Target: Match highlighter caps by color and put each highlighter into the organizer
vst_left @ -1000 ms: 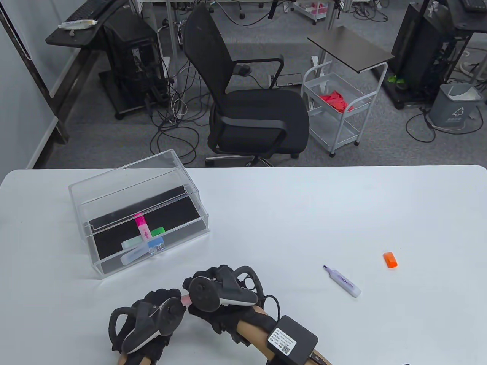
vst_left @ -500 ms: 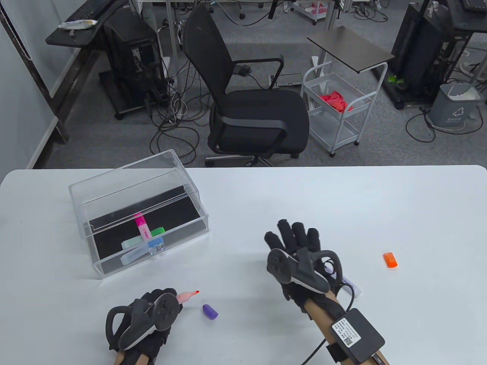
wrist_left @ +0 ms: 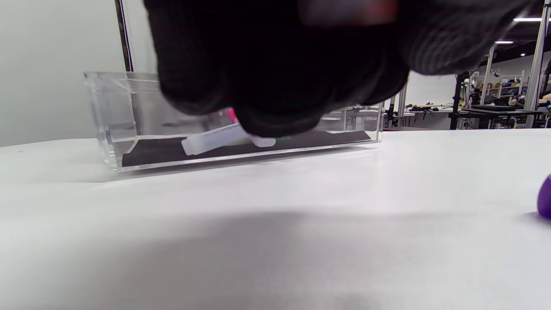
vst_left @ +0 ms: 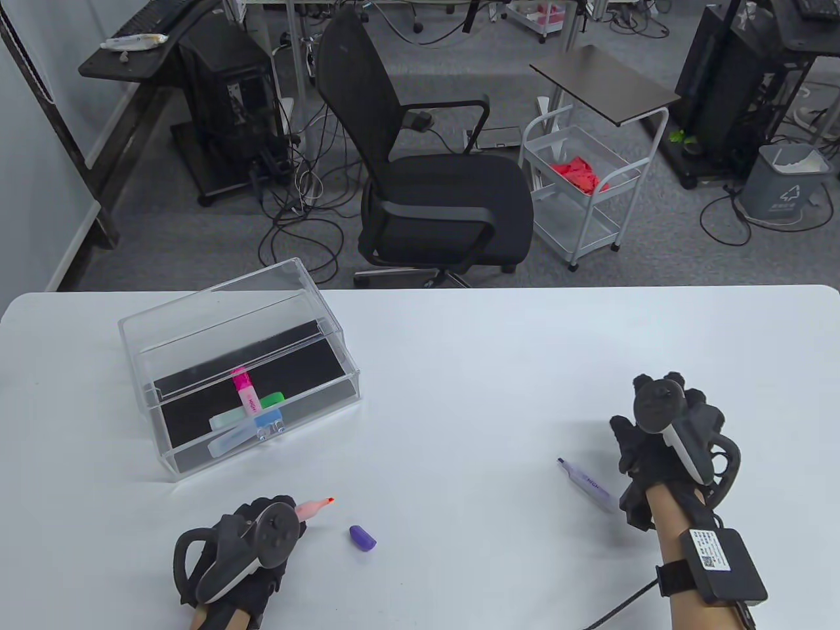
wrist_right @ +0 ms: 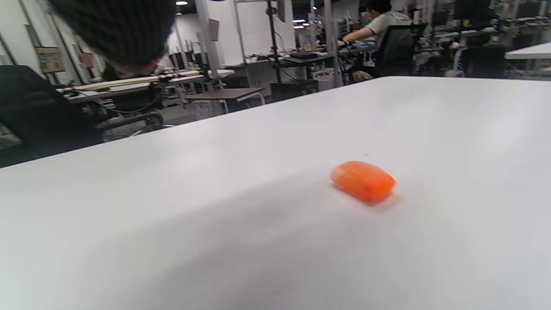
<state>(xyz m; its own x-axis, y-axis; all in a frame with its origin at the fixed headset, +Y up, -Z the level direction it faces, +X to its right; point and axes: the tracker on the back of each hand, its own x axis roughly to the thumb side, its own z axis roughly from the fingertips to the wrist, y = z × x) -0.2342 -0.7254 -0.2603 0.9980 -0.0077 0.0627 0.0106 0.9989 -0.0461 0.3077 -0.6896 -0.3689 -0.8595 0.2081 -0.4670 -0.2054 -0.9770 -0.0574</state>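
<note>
Organizer (vst_left: 197, 341), clear, far left: three capped highlighters inside, pink (vst_left: 243, 388), green (vst_left: 270, 398), blue (vst_left: 243, 436). Left hand (vst_left: 243, 551) grasping an uncapped orange highlighter (vst_left: 314, 507); purple cap (vst_left: 361, 537) just beside. Right hand (vst_left: 663, 440) above the orange cap (wrist_right: 363, 181); finger state cannot be told. Purple highlighter (vst_left: 588, 485) uncapped on the table. Two pens left.

Both hands wear black knitted gloves; the left hand (vst_left: 230, 558) and the right hand (vst_left: 663, 446) each carry a dark grey and white tracker with a ring, strapped on the back. The forearms are bare. On the right forearm a black box (vst_left: 722, 566) with a white QR label is strapped, with a black cable.
</note>
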